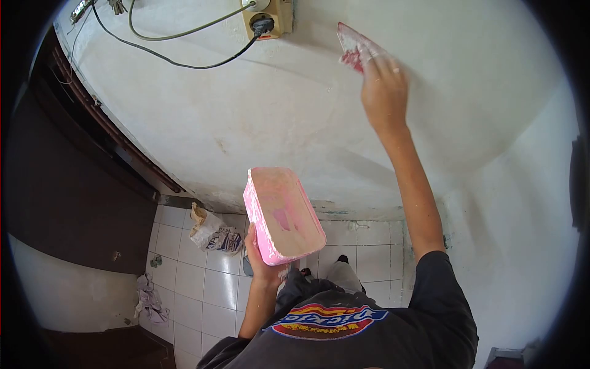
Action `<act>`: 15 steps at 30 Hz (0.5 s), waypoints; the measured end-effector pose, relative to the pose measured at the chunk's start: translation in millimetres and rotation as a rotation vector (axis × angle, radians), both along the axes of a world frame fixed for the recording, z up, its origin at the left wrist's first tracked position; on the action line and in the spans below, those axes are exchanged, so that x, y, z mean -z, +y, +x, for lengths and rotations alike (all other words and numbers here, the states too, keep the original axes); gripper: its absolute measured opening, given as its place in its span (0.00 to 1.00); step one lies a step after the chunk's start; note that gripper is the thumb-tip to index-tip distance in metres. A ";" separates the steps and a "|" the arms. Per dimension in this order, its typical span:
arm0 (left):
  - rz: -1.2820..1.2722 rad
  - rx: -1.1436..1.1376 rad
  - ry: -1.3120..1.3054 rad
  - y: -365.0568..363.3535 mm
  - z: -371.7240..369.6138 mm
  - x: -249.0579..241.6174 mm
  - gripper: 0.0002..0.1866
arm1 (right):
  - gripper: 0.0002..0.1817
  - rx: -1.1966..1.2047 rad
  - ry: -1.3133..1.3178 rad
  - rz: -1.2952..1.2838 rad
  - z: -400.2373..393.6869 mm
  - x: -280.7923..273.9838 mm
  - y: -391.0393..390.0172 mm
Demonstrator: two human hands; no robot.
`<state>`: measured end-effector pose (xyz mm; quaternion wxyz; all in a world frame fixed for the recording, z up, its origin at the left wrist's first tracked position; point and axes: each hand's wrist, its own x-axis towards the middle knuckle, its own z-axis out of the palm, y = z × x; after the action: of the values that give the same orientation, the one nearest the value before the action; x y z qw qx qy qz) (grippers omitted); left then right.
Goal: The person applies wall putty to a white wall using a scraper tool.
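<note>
My left hand (265, 263) grips the lower left side of a pink rectangular tub (257, 212), its fingers partly hidden beneath it. Pale paste coats the tub's inside, with a pink patch showing through. Up at the wall (276, 111), my right hand (385, 80) is closed on a red scraper (357, 49) smeared with white paste. The scraper lies against or very near the wall surface, right of the power socket.
A beige power socket (263, 23) with plugged cables is at the top. A dark door (67, 184) stands at left. On the tiled floor (190, 270) lie a torn bag (215, 234) and a crumpled cloth (150, 298).
</note>
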<state>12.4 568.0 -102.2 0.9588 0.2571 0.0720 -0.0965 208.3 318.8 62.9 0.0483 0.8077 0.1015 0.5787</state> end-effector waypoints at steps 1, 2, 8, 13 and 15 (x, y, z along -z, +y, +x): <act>-0.014 0.001 0.004 -0.3 -3.3 -1.5 0.29 | 0.20 -0.005 0.022 -0.064 7.1 10.8 1.3; -0.012 0.002 0.000 0.8 -5.3 -1.0 0.29 | 0.20 0.002 0.060 -0.106 6.2 25.3 1.4; 0.009 -0.045 0.090 4.2 -13.4 3.9 0.30 | 0.20 -0.149 0.292 -0.086 -21.1 108.5 12.1; 0.039 -0.070 0.063 7.8 -17.0 5.9 0.30 | 0.17 -0.289 0.647 0.346 -37.7 134.8 19.4; 0.029 -0.069 0.064 8.1 -17.9 5.5 0.30 | 0.15 -0.361 0.791 0.624 -48.1 139.8 20.6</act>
<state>-5.5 576.1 -107.7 0.9549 0.2652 0.1131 -0.0706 160.2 339.3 -76.9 -0.3362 0.9100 0.0723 0.2317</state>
